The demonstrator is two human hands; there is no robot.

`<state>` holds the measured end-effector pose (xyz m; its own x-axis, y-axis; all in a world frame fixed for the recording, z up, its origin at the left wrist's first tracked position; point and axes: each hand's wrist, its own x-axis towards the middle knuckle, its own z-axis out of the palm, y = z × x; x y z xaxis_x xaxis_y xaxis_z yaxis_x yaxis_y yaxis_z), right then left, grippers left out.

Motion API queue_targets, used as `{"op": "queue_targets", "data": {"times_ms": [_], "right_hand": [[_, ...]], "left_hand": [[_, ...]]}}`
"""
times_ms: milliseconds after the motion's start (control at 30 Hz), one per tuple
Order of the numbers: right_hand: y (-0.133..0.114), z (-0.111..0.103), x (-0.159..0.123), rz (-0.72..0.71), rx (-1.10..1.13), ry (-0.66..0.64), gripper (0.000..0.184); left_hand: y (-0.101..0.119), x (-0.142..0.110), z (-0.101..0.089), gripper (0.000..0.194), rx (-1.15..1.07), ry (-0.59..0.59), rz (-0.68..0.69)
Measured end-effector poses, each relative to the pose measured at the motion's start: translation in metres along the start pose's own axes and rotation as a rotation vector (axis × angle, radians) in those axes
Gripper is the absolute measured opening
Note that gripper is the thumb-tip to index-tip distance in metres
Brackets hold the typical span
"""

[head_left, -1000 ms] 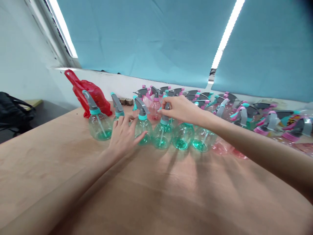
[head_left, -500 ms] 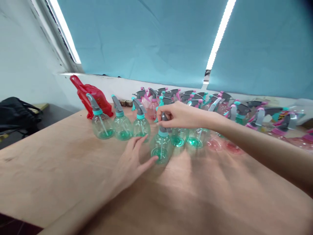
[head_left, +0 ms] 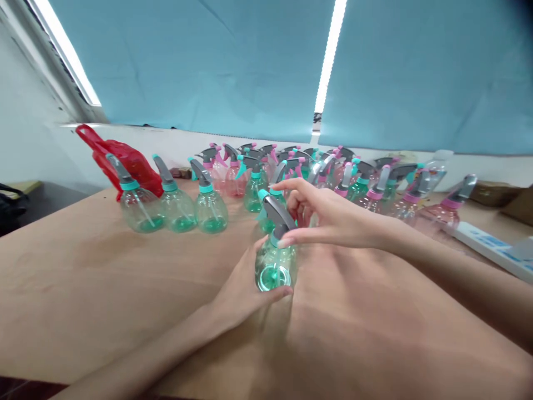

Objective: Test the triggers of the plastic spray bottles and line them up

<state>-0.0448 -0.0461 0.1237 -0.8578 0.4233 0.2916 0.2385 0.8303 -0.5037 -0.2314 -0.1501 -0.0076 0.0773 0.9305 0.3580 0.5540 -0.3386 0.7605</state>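
Spray bottle [head_left: 275,264], one, is between the two hands above the near part of the wooden tabletop [head_left: 137,311]; whether its base touches the wood cannot be told. It is tilted, with its round base turned towards the camera. The rounded body is see-through, faintly green, with stronger green at the bottom and a pale tube inside. A turquoise collar [head_left: 275,239] rings the neck under a grey spray head [head_left: 278,214] with one turquoise nozzle tip [head_left: 263,194].

The left hand [head_left: 241,286] has its grip closed around the lower body, thumb across the front near the base, fingers behind. The right hand [head_left: 333,216] has its grip spread: thumb at the collar, forefinger stretched out above the spray head, the remaining fingers bent behind it.

Three green bottles [head_left: 177,206] stand upright in a row to the left, with one red plastic bag [head_left: 129,166] behind them. A crowd of pink and green bottles [head_left: 235,180] stands further back and to the right, overlapping too much to count. At the right are one clear bottle [head_left: 435,169], one white-and-blue item [head_left: 489,244] and two brown boxes [head_left: 491,193].
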Motion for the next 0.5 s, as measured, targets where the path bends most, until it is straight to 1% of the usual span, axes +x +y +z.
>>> {"op": "queue_targets", "data": {"times_ms": [100, 133, 200, 300, 433, 500], "right_hand": [[0.023, 0.0, -0.028, 0.023, 0.123, 0.041, 0.086], [0.03, 0.001, -0.037, 0.031, 0.148, 0.044, 0.087], [0.041, 0.005, -0.052, 0.057, 0.18, 0.057, 0.08], [0.048, 0.012, -0.066, 0.085, 0.265, 0.111, 0.067], [0.049, 0.017, -0.072, 0.141, 0.447, 0.262, 0.056], [0.05, 0.018, -0.072, 0.153, 0.531, 0.328, 0.048]], "left_hand": [[0.004, 0.007, 0.017, 0.087, -0.054, -0.027, 0.026], [0.006, 0.01, 0.022, 0.089, -0.063, -0.035, 0.034], [0.01, 0.015, 0.034, 0.091, -0.076, -0.034, 0.053], [0.018, 0.024, 0.051, 0.092, -0.091, -0.041, 0.093], [0.03, 0.037, 0.071, 0.094, -0.059, -0.103, 0.148], [0.035, 0.043, 0.08, 0.096, -0.03, -0.114, 0.166]]}}
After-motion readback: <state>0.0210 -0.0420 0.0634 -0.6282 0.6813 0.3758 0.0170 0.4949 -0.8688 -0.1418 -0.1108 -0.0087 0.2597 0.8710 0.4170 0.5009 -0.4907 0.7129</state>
